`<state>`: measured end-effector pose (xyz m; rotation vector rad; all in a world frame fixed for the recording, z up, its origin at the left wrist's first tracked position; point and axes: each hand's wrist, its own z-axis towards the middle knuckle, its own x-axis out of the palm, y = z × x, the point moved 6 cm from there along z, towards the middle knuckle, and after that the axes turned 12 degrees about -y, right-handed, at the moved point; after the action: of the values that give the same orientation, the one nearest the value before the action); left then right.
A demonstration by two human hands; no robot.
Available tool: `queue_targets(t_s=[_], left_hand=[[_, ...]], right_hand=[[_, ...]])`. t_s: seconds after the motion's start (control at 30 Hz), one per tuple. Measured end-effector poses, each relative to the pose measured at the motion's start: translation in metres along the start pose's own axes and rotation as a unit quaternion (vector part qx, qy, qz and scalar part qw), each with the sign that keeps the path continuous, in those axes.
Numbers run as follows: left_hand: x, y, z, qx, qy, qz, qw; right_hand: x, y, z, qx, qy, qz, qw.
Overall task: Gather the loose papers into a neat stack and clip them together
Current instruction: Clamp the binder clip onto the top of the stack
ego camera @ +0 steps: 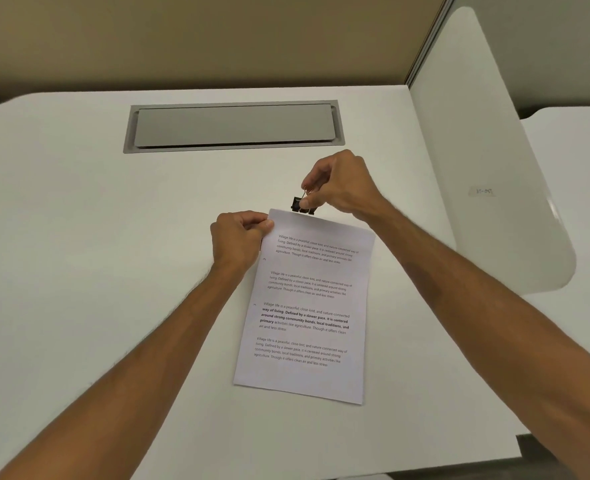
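Observation:
A stack of white printed papers [307, 306] lies squared up on the white desk [79, 237], slightly turned. My left hand [239, 239] pinches the stack's top left corner between thumb and fingers. A black binder clip [300, 205] sits at the stack's top edge, near the left corner. My right hand [338, 185] grips the clip, thumb on its black body and fingers on its wire handles. Whether the clip's jaws bite the paper is hidden by my thumb.
A grey cable-tray lid [233, 126] is set into the desk at the back. A white divider panel [494, 150] rises on the right, with a small label [481, 191] on it. The desk's front edge runs at the lower right.

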<state>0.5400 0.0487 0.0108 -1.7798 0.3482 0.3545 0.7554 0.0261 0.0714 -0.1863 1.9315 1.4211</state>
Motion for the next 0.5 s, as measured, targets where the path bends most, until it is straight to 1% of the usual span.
queue_targets(t_s=[0.2,0.5], left_hand=[[0.000,0.000,0.000,0.005,-0.005,-0.004,1.000],[-0.002,-0.003,-0.004,0.008,0.001,0.001,1.000]], right_hand=[[0.006,0.003,0.002,-0.003,0.035,-0.031,0.999],[0.023,0.015,0.000,-0.023,0.066,-0.001,0.998]])
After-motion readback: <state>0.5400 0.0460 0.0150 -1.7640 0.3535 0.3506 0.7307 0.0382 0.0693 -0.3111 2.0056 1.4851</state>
